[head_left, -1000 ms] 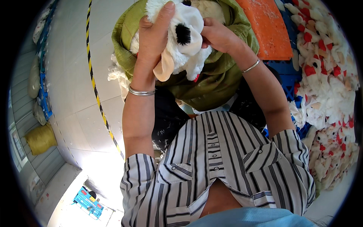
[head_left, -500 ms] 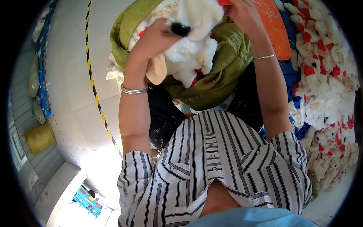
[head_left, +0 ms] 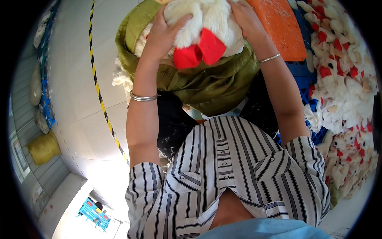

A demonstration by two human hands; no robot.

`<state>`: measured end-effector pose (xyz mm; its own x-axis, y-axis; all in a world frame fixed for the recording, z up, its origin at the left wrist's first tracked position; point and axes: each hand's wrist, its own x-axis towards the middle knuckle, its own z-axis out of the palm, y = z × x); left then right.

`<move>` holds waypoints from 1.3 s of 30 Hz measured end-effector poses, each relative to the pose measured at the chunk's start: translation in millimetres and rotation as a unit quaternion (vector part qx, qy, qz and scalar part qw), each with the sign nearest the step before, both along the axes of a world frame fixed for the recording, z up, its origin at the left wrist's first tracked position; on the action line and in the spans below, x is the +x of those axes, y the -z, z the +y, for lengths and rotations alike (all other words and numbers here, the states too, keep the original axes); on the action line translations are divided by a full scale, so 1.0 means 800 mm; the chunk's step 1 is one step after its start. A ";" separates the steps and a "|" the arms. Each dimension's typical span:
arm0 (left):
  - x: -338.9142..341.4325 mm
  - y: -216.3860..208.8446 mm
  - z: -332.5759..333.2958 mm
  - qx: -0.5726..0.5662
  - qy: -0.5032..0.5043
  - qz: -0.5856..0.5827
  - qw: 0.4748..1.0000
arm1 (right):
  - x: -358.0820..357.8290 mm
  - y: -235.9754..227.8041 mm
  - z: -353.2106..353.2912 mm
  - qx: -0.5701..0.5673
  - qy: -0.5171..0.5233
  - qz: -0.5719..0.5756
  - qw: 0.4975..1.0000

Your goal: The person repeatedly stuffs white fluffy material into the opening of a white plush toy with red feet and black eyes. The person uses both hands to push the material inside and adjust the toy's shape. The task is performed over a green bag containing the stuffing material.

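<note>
A white furry plush toy piece (head_left: 187,32) with two red cloth flaps (head_left: 212,46) is held up between both hands at the top. My left hand (head_left: 164,35) is closed on its left side, the thumb pressed into the fur. On the other side, my right hand (head_left: 246,20) grips the upper right edge, fingertips partly hidden. Right below the piece stands an olive-green sack (head_left: 207,89) with its rim rolled down. More white plush shows inside at the left, beside my left wrist.
A large heap of white and red plush pieces (head_left: 346,87) lies at the right. An orange board (head_left: 280,30) and blue plastic crates (head_left: 298,75) stand beside the sack. Black-and-yellow tape (head_left: 96,79) runs along the floor at the left. A yellow bundle (head_left: 43,148) lies farther left.
The plush piece has been turned: its dark patch and peach flap have gone from sight, and the red flaps now hang toward me. My left hand has shifted slightly outward to its side.
</note>
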<state>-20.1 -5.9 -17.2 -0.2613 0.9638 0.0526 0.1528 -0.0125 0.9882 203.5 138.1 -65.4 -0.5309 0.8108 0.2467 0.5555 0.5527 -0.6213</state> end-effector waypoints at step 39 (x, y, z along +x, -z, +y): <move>0.069 -0.037 -0.031 0.136 0.152 0.255 0.945 | 0.015 0.031 -0.085 -0.119 -0.272 0.222 0.929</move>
<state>35.0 -30.6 12.0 0.1526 0.9232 0.3527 0.5571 -0.3752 0.7409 215.4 70.2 -90.4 -0.7663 0.5125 0.3874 -0.1051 0.4949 -0.8626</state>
